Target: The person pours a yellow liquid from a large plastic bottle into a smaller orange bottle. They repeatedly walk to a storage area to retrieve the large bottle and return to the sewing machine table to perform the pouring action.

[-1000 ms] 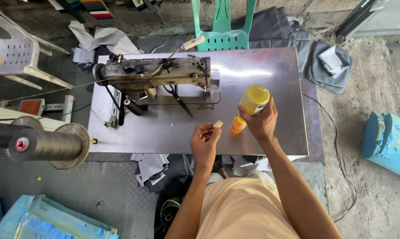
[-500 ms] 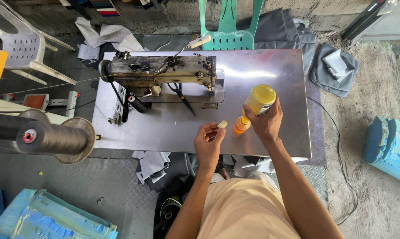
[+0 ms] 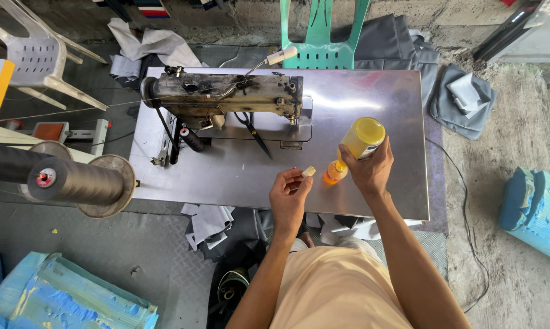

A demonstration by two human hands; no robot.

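In front of the sewing machine [image 3: 226, 100], the left hand [image 3: 289, 196] pinches a small cap [image 3: 309, 172] between its fingertips. To the cap's right, the right hand [image 3: 367, 170] grips a yellow bottle [image 3: 360, 140], tilted over the steel table [image 3: 372, 91].

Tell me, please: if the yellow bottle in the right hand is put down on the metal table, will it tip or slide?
The yellow bottle looks tall and narrow, so it may tip. The table is shiny metal, so it probably slides easily.
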